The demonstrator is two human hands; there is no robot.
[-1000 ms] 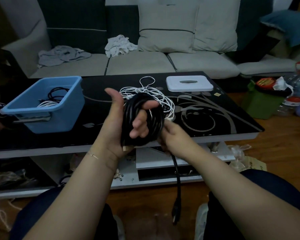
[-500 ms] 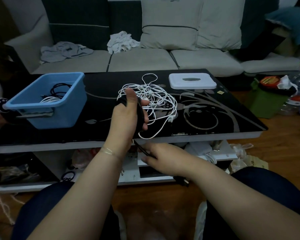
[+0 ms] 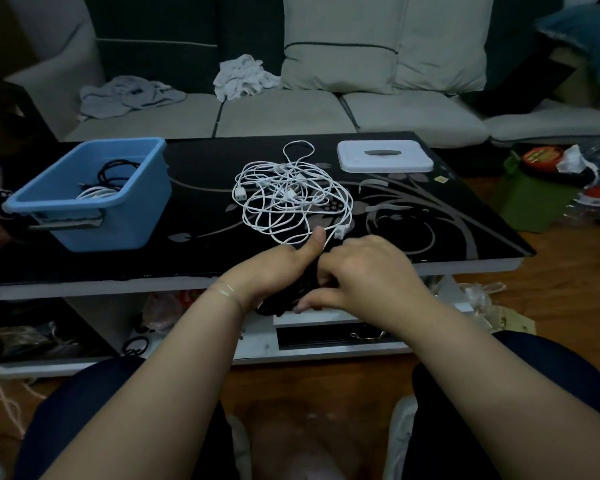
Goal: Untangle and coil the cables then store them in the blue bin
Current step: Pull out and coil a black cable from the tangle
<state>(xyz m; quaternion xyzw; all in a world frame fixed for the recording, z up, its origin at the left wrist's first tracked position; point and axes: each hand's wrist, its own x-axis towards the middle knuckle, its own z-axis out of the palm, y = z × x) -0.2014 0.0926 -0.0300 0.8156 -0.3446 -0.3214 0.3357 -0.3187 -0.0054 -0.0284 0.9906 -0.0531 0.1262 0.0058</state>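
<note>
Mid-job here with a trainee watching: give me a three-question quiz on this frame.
1. True or false: the blue bin already holds cables.
2. Which cable lies loose on the table? A) white tangle B) black coil C) none
3. Fill in: the left hand and right hand both grip the ____ cable.

Key
1. True: black and white cables lie inside.
2. A: the white tangle lies loose, beyond the hands.
3. Black: the black coil sits between them.

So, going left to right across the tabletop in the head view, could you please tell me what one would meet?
Blue bin → tangled white cables → white lidded box.
</note>
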